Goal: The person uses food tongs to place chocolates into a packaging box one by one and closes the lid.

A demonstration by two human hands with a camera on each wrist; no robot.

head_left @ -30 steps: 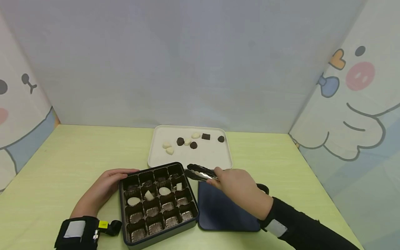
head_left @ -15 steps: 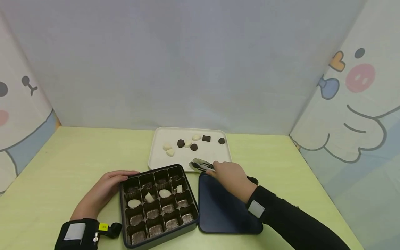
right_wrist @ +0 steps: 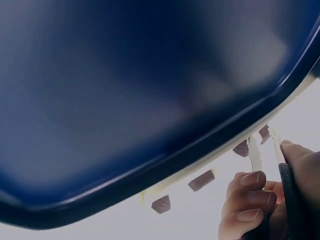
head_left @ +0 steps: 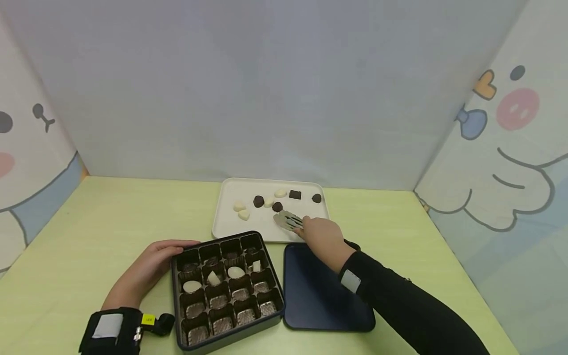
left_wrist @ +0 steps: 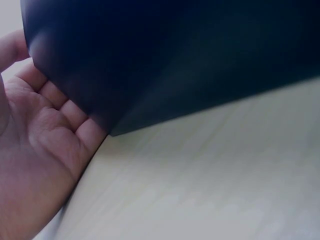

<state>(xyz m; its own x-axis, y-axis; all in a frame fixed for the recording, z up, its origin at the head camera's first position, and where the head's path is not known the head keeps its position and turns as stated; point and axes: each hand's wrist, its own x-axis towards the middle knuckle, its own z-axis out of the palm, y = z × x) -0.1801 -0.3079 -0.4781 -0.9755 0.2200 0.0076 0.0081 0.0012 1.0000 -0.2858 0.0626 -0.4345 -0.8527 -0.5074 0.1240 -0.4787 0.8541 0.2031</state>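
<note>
Box [head_left: 248, 333], four compartments by four, on a table [head_left: 377, 222]; the left hand [head_left: 153, 261] rests at its far left corner, relaxed fingers touching the wall. The right hand [head_left: 324, 236] is clamped on tongs [head_left: 288, 220], whose tips stand apart in the right wrist view. These tips lie over the white tray [head_left: 226, 228], just beside a dark chocolate [head_left: 277, 206]; whether they touch it cannot be told. Three other dark chocolates and four white chocolates [head_left: 243, 215] lie on the tray. Four white pieces [head_left: 236, 272] occupy the box's second row from the back; the back row is too dim to read. Dark blue lid [head_left: 326, 296] lies flat, just right of the box.
</note>
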